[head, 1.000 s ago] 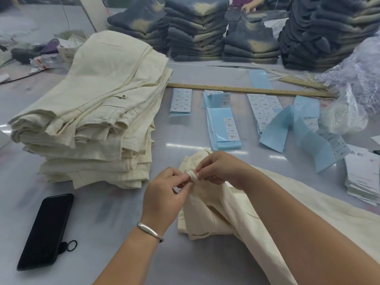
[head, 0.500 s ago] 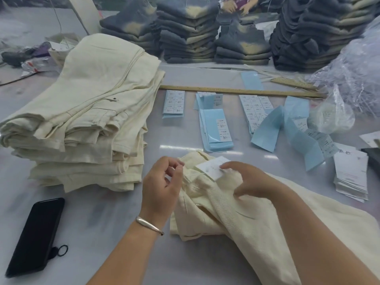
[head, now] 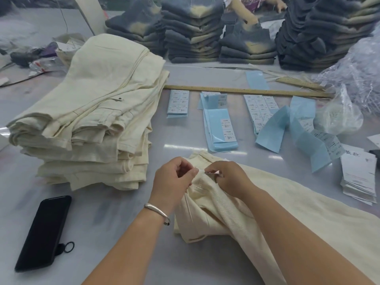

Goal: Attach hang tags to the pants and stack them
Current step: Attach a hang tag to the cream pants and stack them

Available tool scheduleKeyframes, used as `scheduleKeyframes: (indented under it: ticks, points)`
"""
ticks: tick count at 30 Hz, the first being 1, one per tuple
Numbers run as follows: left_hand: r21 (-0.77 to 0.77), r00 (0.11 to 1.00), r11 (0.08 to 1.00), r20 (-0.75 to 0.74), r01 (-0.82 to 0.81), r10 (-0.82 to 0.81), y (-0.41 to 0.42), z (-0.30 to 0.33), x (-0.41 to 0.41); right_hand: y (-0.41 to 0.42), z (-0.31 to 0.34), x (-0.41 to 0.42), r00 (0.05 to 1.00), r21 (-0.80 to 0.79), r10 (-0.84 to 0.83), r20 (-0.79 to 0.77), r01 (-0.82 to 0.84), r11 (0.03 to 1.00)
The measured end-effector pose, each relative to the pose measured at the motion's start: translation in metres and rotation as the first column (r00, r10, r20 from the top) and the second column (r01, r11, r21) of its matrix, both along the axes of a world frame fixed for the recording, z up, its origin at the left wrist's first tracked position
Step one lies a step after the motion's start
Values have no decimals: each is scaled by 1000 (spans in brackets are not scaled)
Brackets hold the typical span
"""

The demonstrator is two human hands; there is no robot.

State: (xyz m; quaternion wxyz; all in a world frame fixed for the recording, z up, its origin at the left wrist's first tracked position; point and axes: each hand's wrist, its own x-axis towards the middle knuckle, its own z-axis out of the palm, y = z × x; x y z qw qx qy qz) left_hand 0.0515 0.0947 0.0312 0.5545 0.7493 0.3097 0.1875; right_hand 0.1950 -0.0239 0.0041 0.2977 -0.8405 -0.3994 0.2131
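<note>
Cream cotton pants lie across the table in front of the person, their long axis running from the bunched waist end under the hands out toward the lower right. Both hands meet right at that waist end: the left hand is curled and pinches the fabric edge from the left, while the right hand comes in from the right, its fingers closed on a small white tag seen almost edge-on just above the cloth. The tag sits between the two hands, touching the right fingers and a shade nearer them, so the fixing looks to turn on the left hand holding the waistband steady. Half a second ago the hands were apart, the left one lifted off the cloth and the tag lying flat and face-up under the right fingertips; now they have closed together again and the tag is tipped on edge. The finished stack of cream pants stands to the left, well apart from the hands, beyond a black phone. Spare tags on blue backing strips lie just past the waist end.
</note>
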Motion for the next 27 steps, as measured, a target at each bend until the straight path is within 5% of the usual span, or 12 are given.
scheduleKeyframes:
  ticks: [2, 6, 12, 20, 23, 27]
  points:
    - [-67, 1000, 998, -1, -16, 16, 2, -2, 0, -2, 4, -3, 984, 46, -2, -178, 10, 999]
    - [-91, 1000, 996, 18, -13, 15, 2, -5, -3, -10, 13, -5, 768, 114, -80, -635, 196, 974]
    - [-155, 1000, 988, -1, 3, -4, 4, -4, -7, 6, 13, -13, 695, -62, -341, -633, 394, 917]
    - [-202, 999, 979, -16, 25, -29, 7, -3, -11, 27, 24, -15, 677, -174, -405, -615, 384, 907]
    - [-273, 1000, 962, -19, 14, -20, 9, -3, -10, 23, 24, -15, 623, -84, -373, -688, 443, 893]
    - [-308, 998, 951, -55, 8, -26, 13, 0, -7, 10, 30, -17, 420, 144, -181, -889, 634, 760]
